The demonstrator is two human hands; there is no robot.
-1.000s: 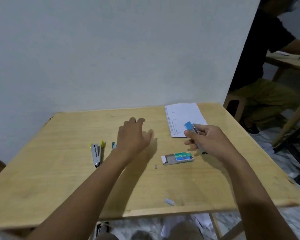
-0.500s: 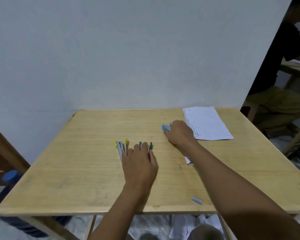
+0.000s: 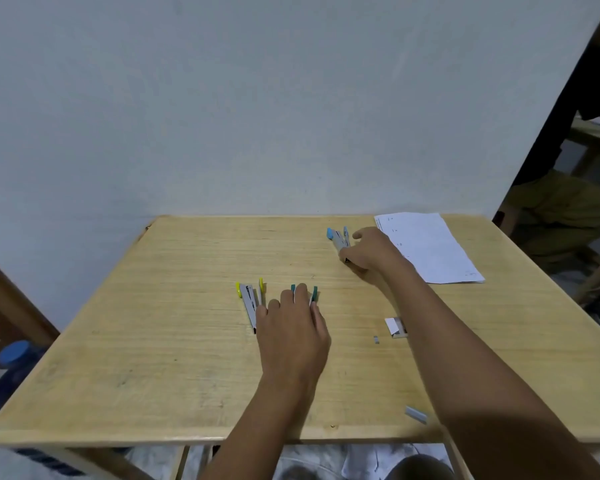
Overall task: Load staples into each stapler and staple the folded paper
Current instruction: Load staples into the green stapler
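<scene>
Blue-tipped metal stapler [image 3: 338, 239] is pinched in right hand [image 3: 369, 251] beside folded white paper [image 3: 430, 247]; green-tipped stapler [image 3: 313, 294], under flat, loosely spread left hand [image 3: 291, 332], should be gripped fully before lifting.

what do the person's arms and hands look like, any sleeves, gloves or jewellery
Both arms are bare from the bottom edge of the frame to the fingertips: no sleeve shows on either forearm. The left hand and the right hand wear no gloves, and no watch, bracelet or ring is visible on the wrists or fingers that show. No markings or bandages can be made out.
</scene>
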